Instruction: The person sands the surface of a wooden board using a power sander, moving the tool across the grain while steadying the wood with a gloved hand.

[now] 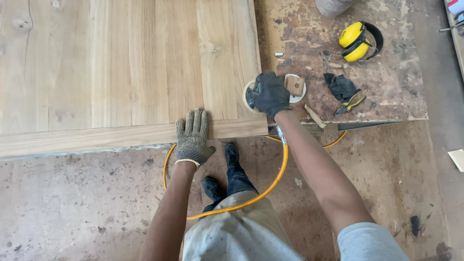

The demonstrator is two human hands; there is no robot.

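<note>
A large panel of joined wooden boards (121, 63) lies on a stained workbench (386, 72). My left hand (192, 137), in a grey knit glove, rests flat on the panel's near edge with fingers spread. My right hand (268, 94), in a black glove, grips a round sander (250, 96) at the panel's right edge. The sander is mostly hidden under the hand. A yellow hose (270, 186) runs from it down past my legs.
On the workbench lie a white disc with a small wood block (295, 85), a black and yellow glove (344, 91), yellow ear defenders (358, 41) and a wood sliver (314, 116). Below is a stained floor (72, 208).
</note>
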